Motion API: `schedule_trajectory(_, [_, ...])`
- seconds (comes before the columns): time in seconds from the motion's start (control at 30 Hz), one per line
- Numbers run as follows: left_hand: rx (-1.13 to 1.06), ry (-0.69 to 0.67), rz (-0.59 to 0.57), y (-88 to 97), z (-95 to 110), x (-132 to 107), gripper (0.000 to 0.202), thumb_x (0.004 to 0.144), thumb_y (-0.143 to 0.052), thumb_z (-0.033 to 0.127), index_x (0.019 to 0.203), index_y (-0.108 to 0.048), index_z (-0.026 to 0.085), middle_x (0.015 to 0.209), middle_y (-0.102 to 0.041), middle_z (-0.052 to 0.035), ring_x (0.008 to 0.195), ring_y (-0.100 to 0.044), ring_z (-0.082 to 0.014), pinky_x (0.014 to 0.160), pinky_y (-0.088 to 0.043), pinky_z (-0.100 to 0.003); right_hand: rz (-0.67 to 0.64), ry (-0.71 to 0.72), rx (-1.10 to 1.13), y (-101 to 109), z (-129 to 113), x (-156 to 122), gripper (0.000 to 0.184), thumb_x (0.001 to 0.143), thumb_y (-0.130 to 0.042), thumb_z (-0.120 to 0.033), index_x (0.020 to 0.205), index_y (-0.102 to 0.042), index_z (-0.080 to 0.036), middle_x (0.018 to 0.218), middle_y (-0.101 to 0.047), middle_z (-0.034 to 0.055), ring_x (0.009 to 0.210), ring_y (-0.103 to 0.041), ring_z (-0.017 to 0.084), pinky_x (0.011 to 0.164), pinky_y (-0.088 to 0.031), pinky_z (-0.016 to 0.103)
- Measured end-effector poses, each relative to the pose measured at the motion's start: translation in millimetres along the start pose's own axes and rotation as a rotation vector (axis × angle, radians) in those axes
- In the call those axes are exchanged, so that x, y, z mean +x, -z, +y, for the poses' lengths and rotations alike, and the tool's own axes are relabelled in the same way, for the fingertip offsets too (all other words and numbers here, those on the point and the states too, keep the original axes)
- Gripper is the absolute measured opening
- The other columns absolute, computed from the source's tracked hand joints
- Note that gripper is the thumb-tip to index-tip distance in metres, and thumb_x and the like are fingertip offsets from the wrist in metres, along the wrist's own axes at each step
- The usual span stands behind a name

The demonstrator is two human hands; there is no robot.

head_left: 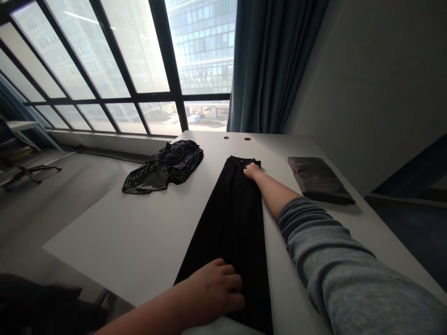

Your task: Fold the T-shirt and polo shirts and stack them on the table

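A long black garment (234,218), folded lengthwise into a narrow strip, lies down the middle of the white table (139,242). My left hand (214,291) rests on its near end, fingers curled and pressing the cloth down. My right hand (251,171) reaches to the far end, fingers closed on the top edge of the garment. My right arm wears a grey-blue sleeve pushed up to the forearm.
A crumpled black striped garment (164,167) lies at the far left of the table. A folded dark grey cloth (317,179) sits at the far right. Two round holes (236,138) mark the table's back edge. Windows and a blue curtain (272,65) stand behind.
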State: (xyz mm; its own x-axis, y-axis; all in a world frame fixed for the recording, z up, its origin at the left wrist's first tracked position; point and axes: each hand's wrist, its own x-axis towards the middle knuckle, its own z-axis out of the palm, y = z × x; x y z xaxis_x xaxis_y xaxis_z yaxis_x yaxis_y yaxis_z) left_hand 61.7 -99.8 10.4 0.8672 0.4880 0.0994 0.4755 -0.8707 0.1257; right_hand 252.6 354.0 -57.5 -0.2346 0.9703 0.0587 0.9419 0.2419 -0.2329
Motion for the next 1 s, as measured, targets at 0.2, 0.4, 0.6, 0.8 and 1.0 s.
schedule_trajectory(0.2, [-0.01,0.036,-0.038,-5.5,-9,-13,0.006,0.103,-0.061,0.024,0.097,-0.06,0.023,0.1,-0.065,0.001,0.088,-0.055,-0.018,0.079,-0.037,-0.037,0.016,-0.118,-0.046,-24,-1,-17,0.062,0.105,-0.032,-0.053,0.15,-0.058,-0.021,0.169,-0.035,0.016,0.152,-0.035,0.036,0.12,-0.032,0.06])
schedule_trajectory(0.4, [-0.068,0.099,-0.082,-2.0,-16,-24,0.007,0.096,-0.068,0.021,0.097,-0.061,0.024,0.098,-0.065,0.0004,0.09,-0.056,-0.0185,0.084,-0.038,-0.037,-0.086,-0.211,-0.05,-25,9,-9,0.076,0.105,-0.02,-0.064,0.167,-0.033,-0.023,0.179,-0.011,0.0093,0.163,-0.008,0.033,0.125,-0.015,0.069])
schedule_trajectory(0.6, [-0.214,0.176,-0.124,-0.7,-17,-29,0.021,0.088,-0.074,0.038,0.093,-0.061,0.022,0.103,-0.067,0.0,0.094,-0.059,-0.0197,0.091,-0.041,-0.04,-0.139,-0.272,-0.012,-22,16,0,0.079,0.104,-0.016,-0.067,0.171,-0.019,-0.026,0.179,-0.009,0.009,0.163,-0.008,0.034,0.124,-0.01,0.073])
schedule_trajectory(0.8, [-0.25,0.317,-0.094,-7.7,-20,-12,0.035,0.099,-0.06,0.057,0.107,-0.067,0.024,0.1,-0.069,-0.0028,0.092,-0.062,-0.0227,0.086,-0.044,-0.041,0.001,-0.263,0.05,-25,22,0,0.077,0.105,-0.013,-0.063,0.172,-0.008,-0.026,0.178,-0.017,0.0119,0.161,-0.017,0.033,0.124,-0.012,0.073])
schedule_trajectory(1.0, [-0.141,0.366,0.07,-29.0,-31,27,0.043,0.107,-0.051,0.047,0.138,-0.062,0.02,0.153,-0.058,-0.0112,0.14,-0.053,-0.03,0.112,-0.042,-0.046,-0.072,-0.248,0.026,-31,32,6,0.075,0.107,-0.014,-0.059,0.171,-0.02,-0.021,0.178,-0.014,0.0123,0.163,-0.012,0.031,0.126,-0.008,0.068])
